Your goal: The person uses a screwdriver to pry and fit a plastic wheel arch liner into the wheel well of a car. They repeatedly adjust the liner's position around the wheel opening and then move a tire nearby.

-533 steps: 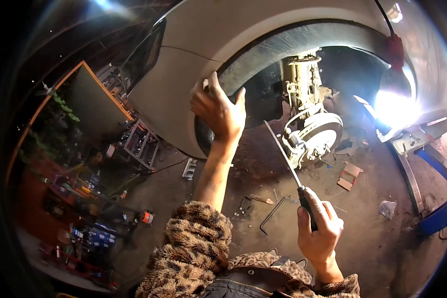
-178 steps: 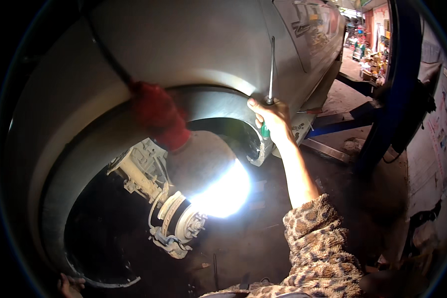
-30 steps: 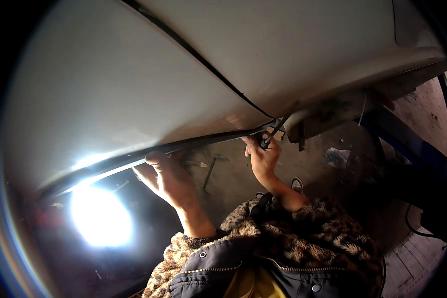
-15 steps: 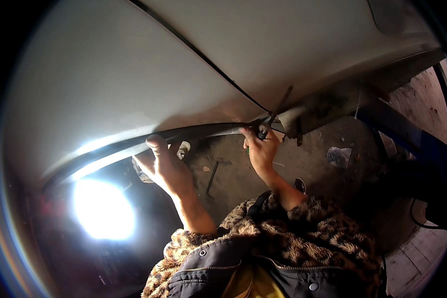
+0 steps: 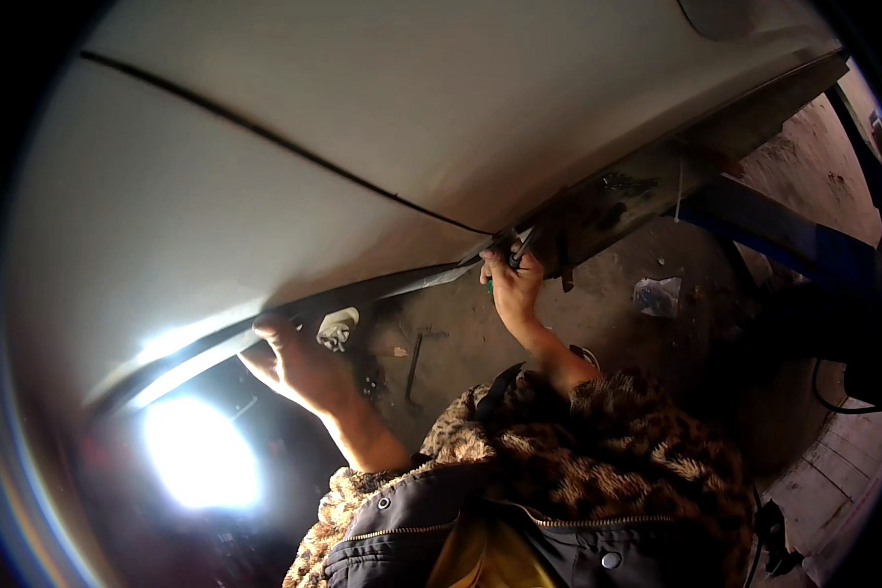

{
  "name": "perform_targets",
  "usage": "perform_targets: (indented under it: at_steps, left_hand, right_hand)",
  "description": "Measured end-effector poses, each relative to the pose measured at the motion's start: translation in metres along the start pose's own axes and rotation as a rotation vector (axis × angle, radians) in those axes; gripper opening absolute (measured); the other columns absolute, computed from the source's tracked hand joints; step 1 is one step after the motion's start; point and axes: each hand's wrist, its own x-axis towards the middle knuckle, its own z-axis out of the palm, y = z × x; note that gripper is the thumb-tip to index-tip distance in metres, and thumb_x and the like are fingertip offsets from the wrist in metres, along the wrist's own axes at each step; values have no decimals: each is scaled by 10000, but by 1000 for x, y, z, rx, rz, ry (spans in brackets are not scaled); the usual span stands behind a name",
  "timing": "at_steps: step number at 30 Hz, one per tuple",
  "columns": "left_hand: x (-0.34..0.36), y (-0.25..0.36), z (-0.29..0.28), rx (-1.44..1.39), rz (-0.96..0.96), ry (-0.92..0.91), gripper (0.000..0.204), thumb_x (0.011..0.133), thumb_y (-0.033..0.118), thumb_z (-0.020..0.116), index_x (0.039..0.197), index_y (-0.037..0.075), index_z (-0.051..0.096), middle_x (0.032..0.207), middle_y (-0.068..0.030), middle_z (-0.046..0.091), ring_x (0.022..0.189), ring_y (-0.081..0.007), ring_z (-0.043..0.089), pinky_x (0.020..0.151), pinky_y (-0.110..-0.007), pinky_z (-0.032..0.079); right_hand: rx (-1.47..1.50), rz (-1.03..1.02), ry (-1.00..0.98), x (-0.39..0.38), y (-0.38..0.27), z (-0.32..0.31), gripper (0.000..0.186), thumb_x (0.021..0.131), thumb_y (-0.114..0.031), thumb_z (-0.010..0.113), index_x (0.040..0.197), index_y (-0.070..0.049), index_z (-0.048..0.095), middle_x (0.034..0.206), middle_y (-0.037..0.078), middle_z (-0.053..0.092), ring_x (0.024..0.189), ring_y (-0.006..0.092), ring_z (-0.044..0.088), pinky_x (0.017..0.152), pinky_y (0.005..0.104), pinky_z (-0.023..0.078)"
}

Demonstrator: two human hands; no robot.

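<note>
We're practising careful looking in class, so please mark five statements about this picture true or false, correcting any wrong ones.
1. The right hand holds a screwdriver. True.
2. A plastic bag lies on the floor to the right of that hand. True.
3. The left hand is holding the plastic bag. False: its thumb is at the dark trim along the edge of the car.
4. The glaring lamp is at the far right of the picture. False: it is on the left side, below the trim.
5. The person's sleeves are plain blue. False: they are fuzzy, with brown spots.
</note>
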Motion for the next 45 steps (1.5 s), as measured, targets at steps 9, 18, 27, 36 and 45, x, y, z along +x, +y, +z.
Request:
perform_targets:
  at_steps: [9, 18, 27, 36, 45]
  left_hand:
    - [4, -5, -1, -133, 29, -61, 562, 934, 492, 622, 1082, -33, 486, 902, -103, 550, 753, -143, 535, 649, -278, 512]
    - [3, 16, -2, -273, -132, -165, 757, 825, 425, 779, 1336, -2, 421, 1097, -119, 565, 933, -216, 610, 685, -316, 564]
    - [-3, 20, 0, -326, -186, -142, 705, 814, 420, 797, 1285, 11, 467, 1022, -63, 558, 847, -142, 529, 717, -291, 488]
    - [1, 0, -10, -315, -98, -292, 586, 888, 436, 713, 1249, 17, 521, 986, -30, 525, 845, -122, 494, 757, -290, 481]
    - [13, 1, -37, -446, -111, -198, 479, 917, 242, 711, 1279, -21, 539, 1052, -59, 597, 911, -132, 561, 788, -246, 463]
  right_hand:
    - [52, 5, 59, 1, 3, 6, 115, 899, 19, 660, 857, -13, 558, 653, 5, 523, 526, 84, 480, 461, 277, 444]
    - [-499, 18, -104, -49, -57, 1, 299, 917, -172, 704, 700, -43, 545, 509, -13, 505, 448, 64, 470, 441, 258, 377]
    - [-717, 173, -409, -98, -79, -16, 468, 873, -345, 745, 651, -26, 483, 516, 82, 393, 491, 159, 343, 472, 351, 326]
    - [-666, 273, -437, -109, -87, -21, 428, 903, -305, 712, 664, -17, 505, 507, 54, 382, 493, 122, 338, 465, 346, 313]
    - [-653, 263, -463, -105, -70, -31, 416, 918, -276, 703, 653, -38, 488, 516, 11, 369, 491, 95, 318, 452, 319, 283]
